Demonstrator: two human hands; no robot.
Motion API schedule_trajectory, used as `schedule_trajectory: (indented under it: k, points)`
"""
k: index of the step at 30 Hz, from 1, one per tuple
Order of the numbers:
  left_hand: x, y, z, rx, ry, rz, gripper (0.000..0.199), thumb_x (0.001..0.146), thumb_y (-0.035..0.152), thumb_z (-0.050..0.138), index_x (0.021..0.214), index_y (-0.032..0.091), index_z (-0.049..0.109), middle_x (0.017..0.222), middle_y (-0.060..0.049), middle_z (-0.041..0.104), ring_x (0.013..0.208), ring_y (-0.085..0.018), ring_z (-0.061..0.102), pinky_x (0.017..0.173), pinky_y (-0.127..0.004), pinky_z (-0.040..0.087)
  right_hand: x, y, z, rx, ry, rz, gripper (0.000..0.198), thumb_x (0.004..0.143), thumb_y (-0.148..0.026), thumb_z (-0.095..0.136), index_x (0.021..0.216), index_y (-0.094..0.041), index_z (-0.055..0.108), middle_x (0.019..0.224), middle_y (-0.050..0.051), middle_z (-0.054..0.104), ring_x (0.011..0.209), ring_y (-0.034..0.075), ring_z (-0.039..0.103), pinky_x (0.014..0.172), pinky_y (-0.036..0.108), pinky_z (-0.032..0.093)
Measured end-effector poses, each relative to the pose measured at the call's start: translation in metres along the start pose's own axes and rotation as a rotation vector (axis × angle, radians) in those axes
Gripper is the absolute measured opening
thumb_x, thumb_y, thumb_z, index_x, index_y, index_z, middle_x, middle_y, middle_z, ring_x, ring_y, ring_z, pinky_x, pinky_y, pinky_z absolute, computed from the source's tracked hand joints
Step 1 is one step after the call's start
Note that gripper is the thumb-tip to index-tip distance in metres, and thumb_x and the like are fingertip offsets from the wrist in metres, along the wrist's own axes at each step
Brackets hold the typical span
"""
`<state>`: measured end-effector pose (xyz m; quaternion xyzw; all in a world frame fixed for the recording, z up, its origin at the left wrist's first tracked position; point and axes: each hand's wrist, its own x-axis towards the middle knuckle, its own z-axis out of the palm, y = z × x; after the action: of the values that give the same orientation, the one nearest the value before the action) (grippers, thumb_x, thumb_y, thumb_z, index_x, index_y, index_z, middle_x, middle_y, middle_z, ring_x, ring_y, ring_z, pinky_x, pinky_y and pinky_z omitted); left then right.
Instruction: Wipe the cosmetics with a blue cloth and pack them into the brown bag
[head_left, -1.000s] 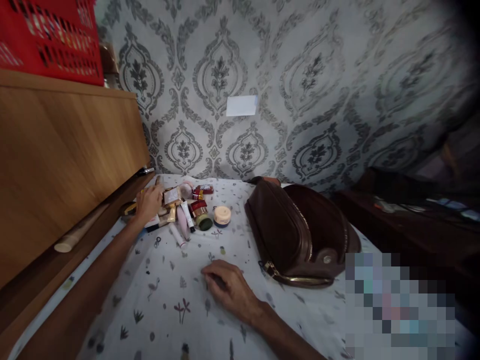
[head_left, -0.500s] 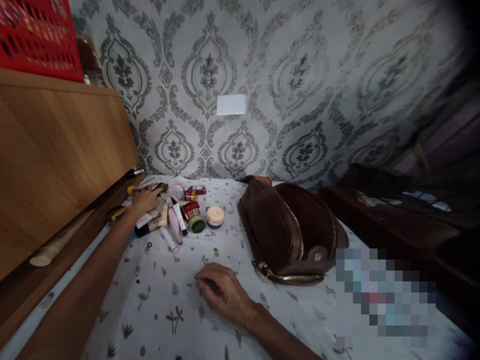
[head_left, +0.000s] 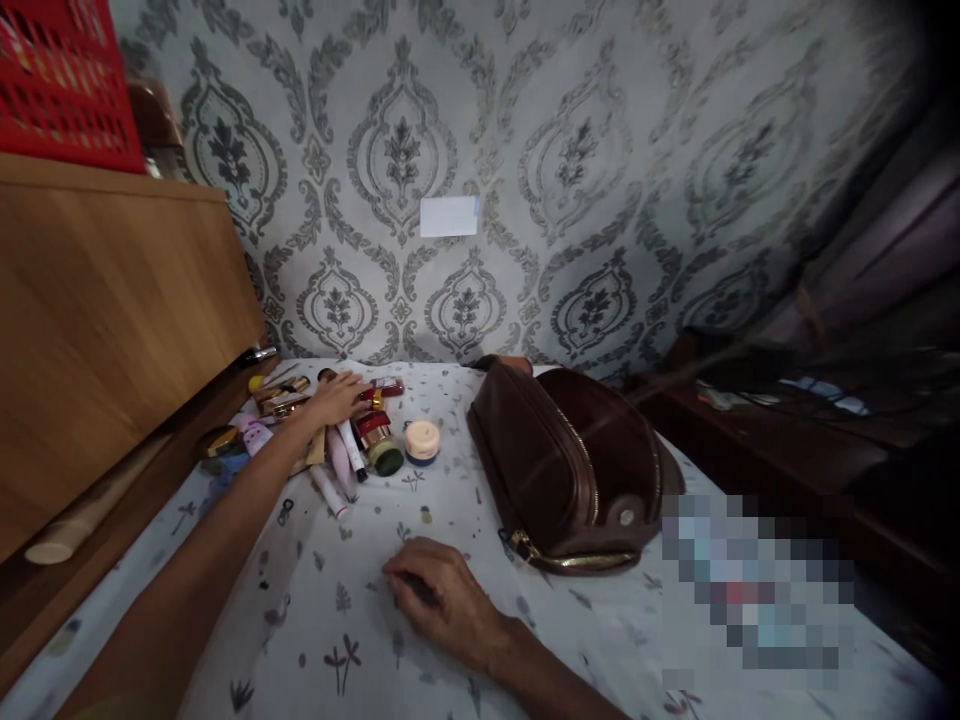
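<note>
Sheet (head_left: 360,600) edged by wall (head_left: 495,150), open room around half-curled right hand (head_left: 444,602), left hand (head_left: 334,402) spread over cosmetics (head_left: 374,430), either grip's hold unclear

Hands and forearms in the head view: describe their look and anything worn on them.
The left hand and right hand show no gloves. The left forearm and right forearm look slender, with no watch or bracelet visible. Any small rings would be hard to make out.

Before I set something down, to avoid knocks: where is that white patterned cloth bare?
A strip between the round beige jar and the brown zippered bag; a mostly bare patch between left forearm and right hand. Crowded: around the left hand, with white tubes and a green jar.
</note>
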<state>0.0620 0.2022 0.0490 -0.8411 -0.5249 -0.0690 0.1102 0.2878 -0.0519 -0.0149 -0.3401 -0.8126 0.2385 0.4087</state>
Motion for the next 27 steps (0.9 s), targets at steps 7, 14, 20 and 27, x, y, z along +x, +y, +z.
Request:
schedule_trajectory:
  k: [7, 14, 20, 27]
  points:
    - [-0.007, -0.012, -0.027, 0.109, 0.056, -0.28, 0.039, 0.092, 0.012, 0.034, 0.111, 0.004, 0.066, 0.112, -0.029, 0.066, 0.116, -0.044, 0.056, 0.097, -0.07, 0.031, 0.001, -0.001, 0.0, -0.011, 0.007, -0.009, 0.021, 0.086, -0.015, 0.053, 0.093, -0.018, 0.072, 0.081, 0.007, 0.073, 0.075, 0.017, 0.066, 0.071, 0.026, 0.053]
    - [0.019, 0.025, -0.021, -0.003, -0.085, -0.058, 0.03, 0.092, 0.036, 0.05, 0.111, 0.02, 0.068, 0.119, -0.012, 0.069, 0.115, -0.027, 0.06, 0.099, -0.037, 0.044, -0.001, -0.001, -0.001, -0.018, -0.003, -0.005, 0.022, 0.086, -0.016, 0.052, 0.094, -0.018, 0.072, 0.082, 0.007, 0.073, 0.077, 0.018, 0.067, 0.075, 0.027, 0.054]
    - [0.05, 0.038, -0.006, -0.072, -0.207, -0.072, 0.035, 0.093, 0.049, 0.053, 0.106, 0.02, 0.068, 0.108, -0.009, 0.072, 0.096, -0.025, 0.067, 0.08, -0.033, 0.052, 0.001, -0.003, -0.001, -0.017, -0.034, 0.04, 0.021, 0.083, -0.014, 0.054, 0.089, -0.019, 0.073, 0.081, 0.006, 0.073, 0.076, 0.017, 0.067, 0.074, 0.026, 0.052]
    - [0.082, 0.051, 0.012, -0.051, -0.24, -0.142, 0.038, 0.094, 0.035, 0.062, 0.127, 0.017, 0.057, 0.127, -0.01, 0.06, 0.108, -0.023, 0.063, 0.09, -0.045, 0.056, 0.0, -0.003, -0.003, -0.046, -0.059, 0.036, 0.02, 0.085, -0.016, 0.053, 0.091, -0.019, 0.072, 0.083, 0.006, 0.073, 0.078, 0.017, 0.067, 0.076, 0.025, 0.052]
